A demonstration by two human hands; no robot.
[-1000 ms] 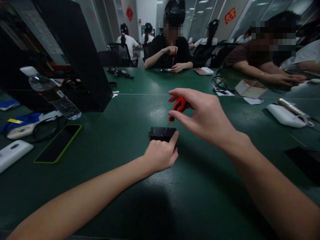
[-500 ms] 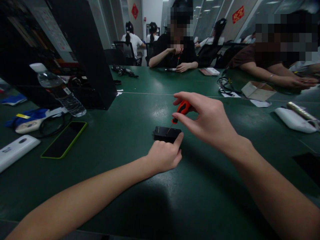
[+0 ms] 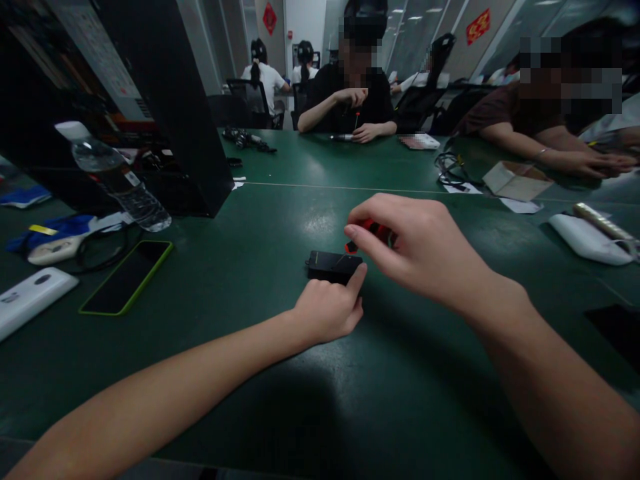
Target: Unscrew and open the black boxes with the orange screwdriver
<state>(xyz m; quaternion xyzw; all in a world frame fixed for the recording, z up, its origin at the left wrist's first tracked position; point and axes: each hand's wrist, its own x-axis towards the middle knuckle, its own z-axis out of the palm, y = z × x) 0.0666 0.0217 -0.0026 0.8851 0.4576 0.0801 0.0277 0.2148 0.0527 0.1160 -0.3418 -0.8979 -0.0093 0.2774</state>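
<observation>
A small black rectangular box (image 3: pixel 327 264) lies on the green table (image 3: pixel 240 260) in front of me. My left hand (image 3: pixel 333 310) steadies it from the near side, its index finger pressed on the box's right end and the other fingers curled. Above the box, my right hand (image 3: pixel 407 240) grips a red-and-black screwdriver (image 3: pixel 351 247) between thumb and fingers. The handle is mostly hidden behind those fingers. Its thin shaft slants down to the box's top face; the exact tip contact is too small to make out.
On the left are a phone with a green edge (image 3: pixel 127 277), a white device (image 3: pixel 35 300), a water bottle (image 3: pixel 117 180) and a black cabinet (image 3: pixel 195 133). To the right stand an open carton (image 3: pixel 515 181) and a white pouch-like object (image 3: pixel 590 237). Other people sit across the table.
My right hand has turned and dropped slightly, its fingers closing further over the screwdriver handle, which now leans more to the right. My left hand and the box have stayed put.
</observation>
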